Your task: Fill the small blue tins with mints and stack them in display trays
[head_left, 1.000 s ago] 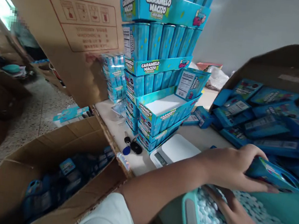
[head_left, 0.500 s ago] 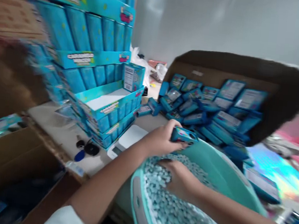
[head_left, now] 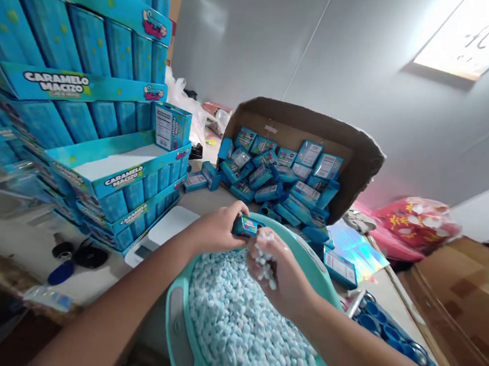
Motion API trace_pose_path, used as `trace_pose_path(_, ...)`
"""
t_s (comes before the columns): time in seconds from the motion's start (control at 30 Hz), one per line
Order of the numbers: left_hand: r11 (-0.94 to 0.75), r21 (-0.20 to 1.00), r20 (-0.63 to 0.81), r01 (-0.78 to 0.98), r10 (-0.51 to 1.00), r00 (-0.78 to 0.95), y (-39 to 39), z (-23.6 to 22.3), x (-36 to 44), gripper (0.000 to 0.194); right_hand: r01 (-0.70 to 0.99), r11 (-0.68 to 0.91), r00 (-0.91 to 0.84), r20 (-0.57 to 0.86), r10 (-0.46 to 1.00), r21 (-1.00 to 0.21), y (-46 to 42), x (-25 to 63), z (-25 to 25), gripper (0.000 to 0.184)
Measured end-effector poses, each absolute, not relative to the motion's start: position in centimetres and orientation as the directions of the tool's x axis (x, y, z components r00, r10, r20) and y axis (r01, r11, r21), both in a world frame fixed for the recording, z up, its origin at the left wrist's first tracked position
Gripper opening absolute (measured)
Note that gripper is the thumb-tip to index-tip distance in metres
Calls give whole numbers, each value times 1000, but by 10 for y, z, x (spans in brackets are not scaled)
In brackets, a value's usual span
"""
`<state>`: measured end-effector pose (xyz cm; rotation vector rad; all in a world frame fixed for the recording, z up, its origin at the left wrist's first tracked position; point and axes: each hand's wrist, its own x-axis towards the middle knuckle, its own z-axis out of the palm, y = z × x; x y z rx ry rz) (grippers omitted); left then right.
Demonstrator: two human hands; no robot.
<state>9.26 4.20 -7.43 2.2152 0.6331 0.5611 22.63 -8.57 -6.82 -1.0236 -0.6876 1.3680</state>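
Note:
My left hand (head_left: 221, 225) grips a small blue candy box (head_left: 247, 226) above the far side of a turquoise tub (head_left: 176, 321). Pale blue and white candies (head_left: 238, 322) fill much of the tub. My right hand (head_left: 277, 268) is curled around a handful of these candies, close beside the box's right end. Some of the candies show between its fingers and palm. Left of the tub, a white scale (head_left: 170, 227) sits partly behind my left forearm.
Stacked blue display trays (head_left: 113, 184) stand at the left, one box standing in the top front tray. A tipped cardboard carton (head_left: 303, 125) spills many blue boxes behind the tub. Keys (head_left: 91, 254) lie at the left edge. Blue tubes (head_left: 380, 322) and a brown carton (head_left: 459, 304) are at right.
My view has swung to the right. My right hand has risen out of the candies with a handful and come up to the box, which my left hand still holds.

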Motion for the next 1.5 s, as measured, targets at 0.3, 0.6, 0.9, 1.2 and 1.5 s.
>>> trace_pose_path(0.3, -653, 721, 170, 230, 489, 855, 39, -70, 92, 40, -699, 183, 266, -14, 964, -692, -54, 255, -32, 20)
trace_pose_path(0.6, -567, 810, 104, 151, 392, 914, 41, -67, 91, 42, -493, 304, 383, 110, 917, -815, -46, 257, -49, 20)
trace_pose_path(0.9, -508, 846, 62, 158, 389, 919, 44, -69, 93, 44, -397, 332, 384, 174, 907, -855, -47, 256, -48, 16)
trace_pose_path(1.2, -463, 871, 46, 166, 413, 910, 43, -67, 93, 49, -410, 284, 316, 157, 936, -867, -48, 257, -48, 22)
trace_pose_path(1.5, -343, 937, 87, 72, 426, 900, 46, -68, 93, 50, -331, 348, 256, 272, 928, -877, -52, 255, -48, 20)
